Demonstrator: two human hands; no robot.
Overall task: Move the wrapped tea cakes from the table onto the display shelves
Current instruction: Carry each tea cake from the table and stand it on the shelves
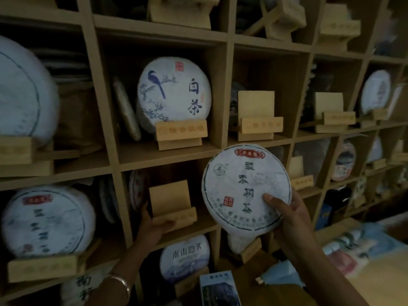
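Observation:
My right hand (289, 215) grips a round white-wrapped tea cake (242, 186) with black characters and a red label, held upright in front of the wooden display shelves (167, 157). The thumb presses on its lower right face. My left hand (152, 228) reaches into the cubby to the left and grasps the base of an empty wooden stand (171, 202). A bracelet circles that wrist. Other wrapped cakes sit on stands: a bird-painted one (174, 93) above, one at lower left (46, 219).
Empty wooden stands (257, 115) (330, 111) occupy the cubbies up and to the right. More cakes lean behind the stands. A cake with a mountain print (185, 257) and a printed box (218, 288) lie below. The table (384, 274) with wrapped items is at lower right.

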